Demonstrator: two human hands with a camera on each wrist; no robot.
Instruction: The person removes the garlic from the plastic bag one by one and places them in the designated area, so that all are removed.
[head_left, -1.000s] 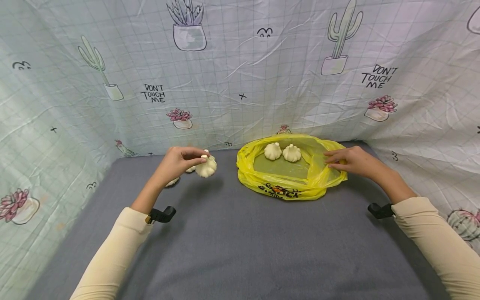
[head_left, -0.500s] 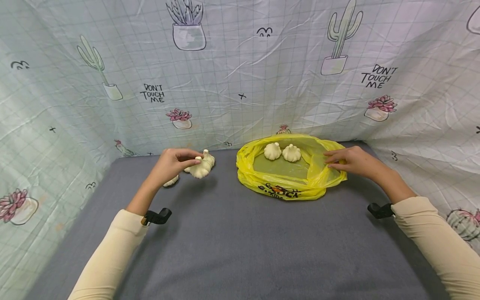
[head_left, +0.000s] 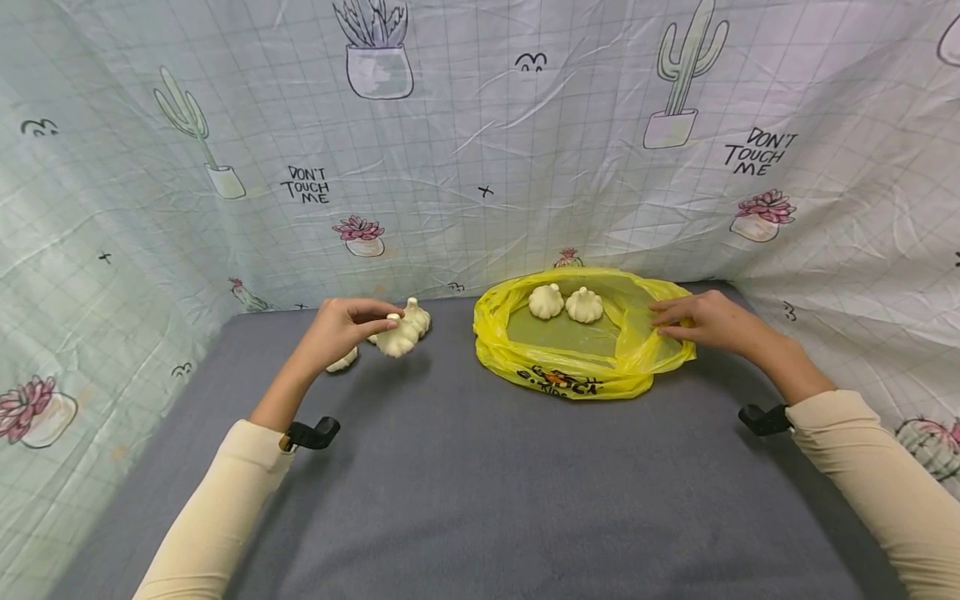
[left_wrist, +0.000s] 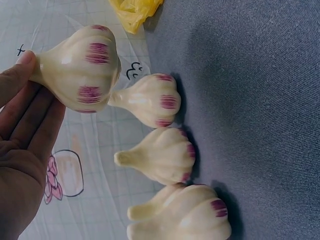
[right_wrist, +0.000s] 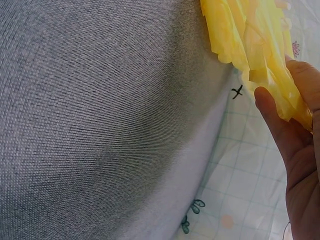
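Note:
My left hand (head_left: 337, 329) pinches a garlic bulb (head_left: 395, 340) by its stem, thumb on one side and fingers on the other. In the left wrist view this held garlic bulb (left_wrist: 82, 70) is glossy cream with purple streaks. Several similar bulbs stand in a row on the table beneath it, one garlic bulb (left_wrist: 162, 155) in the middle of the row. With thumb and fingers, my right hand (head_left: 708, 321) holds the right edge of a yellow plastic bag (head_left: 562, 381). The bag's mouth is spread wide, and inside sit two garlic bulbs (head_left: 583, 307) side by side.
The table has a dark grey cloth (head_left: 480, 483). Behind it and at both sides hangs a pale checked curtain (head_left: 480, 133) printed with cacti and lettering. Another garlic bulb (head_left: 342, 361) shows under my left wrist, at the table's left.
My left hand has moved a little to the left with the garlic bulb, uncovering more of the bulb standing behind it. The right hand and the bag have stayed in place.

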